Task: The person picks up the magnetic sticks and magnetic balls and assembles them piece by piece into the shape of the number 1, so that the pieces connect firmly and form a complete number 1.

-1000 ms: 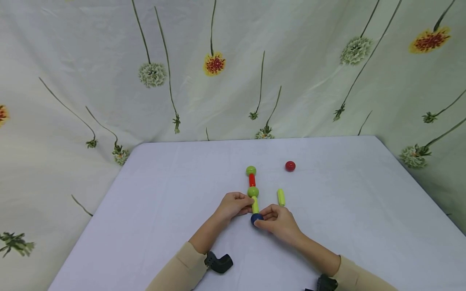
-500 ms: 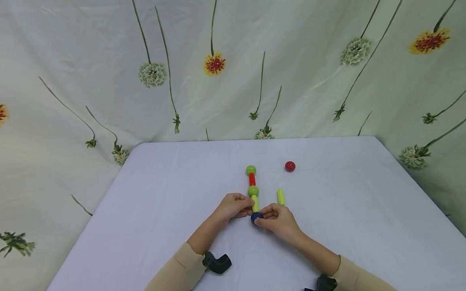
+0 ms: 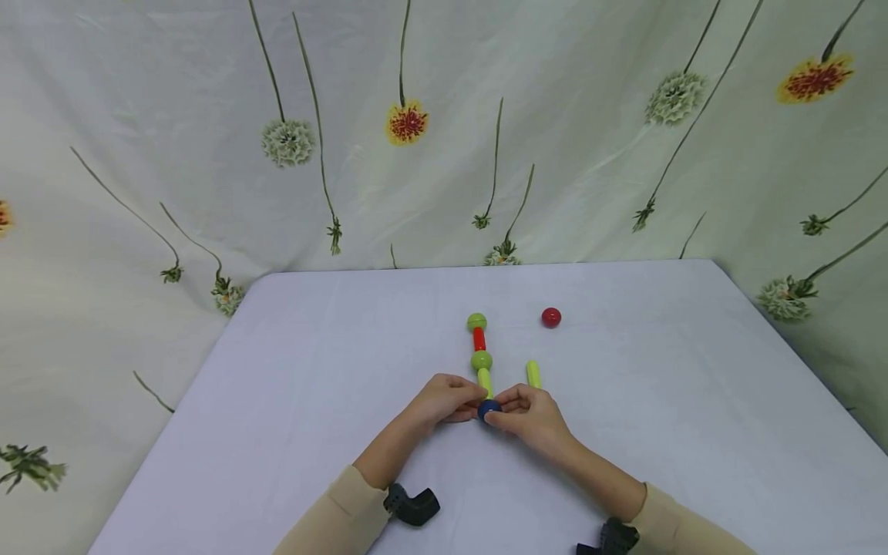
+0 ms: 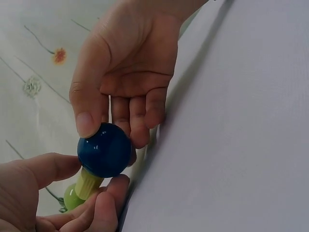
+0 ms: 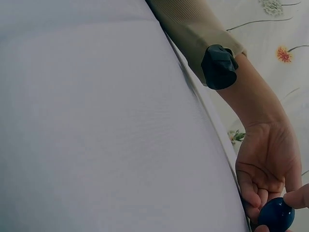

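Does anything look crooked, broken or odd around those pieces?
Nothing stands out. The two green balls, glossy red stick, yellow-green stick and dark blue ball form a nearly straight line. Another yellow-green stick and a glossy red ball lie apart, with no visible damage.

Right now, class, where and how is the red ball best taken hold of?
Probably at its widest part, pinched on opposite sides from above or the right: the red ball is round, touches only the table, and the chain lies to its left. The right hand is nearer, but it pinches the blue ball.
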A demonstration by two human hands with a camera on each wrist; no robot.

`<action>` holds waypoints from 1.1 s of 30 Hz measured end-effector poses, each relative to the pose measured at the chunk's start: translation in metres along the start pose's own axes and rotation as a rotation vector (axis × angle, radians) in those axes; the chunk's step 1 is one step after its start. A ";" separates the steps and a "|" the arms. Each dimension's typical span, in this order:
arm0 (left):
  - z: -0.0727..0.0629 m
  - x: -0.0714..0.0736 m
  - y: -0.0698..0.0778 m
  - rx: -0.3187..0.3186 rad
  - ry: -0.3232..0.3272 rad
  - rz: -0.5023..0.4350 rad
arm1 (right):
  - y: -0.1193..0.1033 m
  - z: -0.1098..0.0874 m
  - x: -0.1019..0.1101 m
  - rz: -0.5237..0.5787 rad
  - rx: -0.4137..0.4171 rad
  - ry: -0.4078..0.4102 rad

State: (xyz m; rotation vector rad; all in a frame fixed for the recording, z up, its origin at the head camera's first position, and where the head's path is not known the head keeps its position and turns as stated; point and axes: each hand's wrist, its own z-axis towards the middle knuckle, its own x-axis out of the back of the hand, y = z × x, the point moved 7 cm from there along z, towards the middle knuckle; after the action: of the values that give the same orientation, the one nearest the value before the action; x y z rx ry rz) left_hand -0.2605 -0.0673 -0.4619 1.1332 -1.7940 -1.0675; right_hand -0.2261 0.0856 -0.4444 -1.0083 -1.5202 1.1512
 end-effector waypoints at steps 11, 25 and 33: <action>0.000 -0.002 0.001 0.002 0.030 0.023 | -0.002 0.000 0.000 0.021 0.006 -0.001; 0.000 0.000 0.000 0.018 0.058 0.024 | -0.011 0.000 0.020 -0.037 -0.014 0.032; 0.000 0.000 -0.002 0.043 0.061 0.022 | -0.018 0.013 0.052 -0.072 -0.019 0.131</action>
State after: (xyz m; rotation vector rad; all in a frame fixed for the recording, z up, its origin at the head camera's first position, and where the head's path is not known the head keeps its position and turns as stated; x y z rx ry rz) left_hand -0.2603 -0.0679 -0.4637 1.1572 -1.7849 -0.9754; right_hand -0.2511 0.1288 -0.4182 -1.0142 -1.4536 1.0027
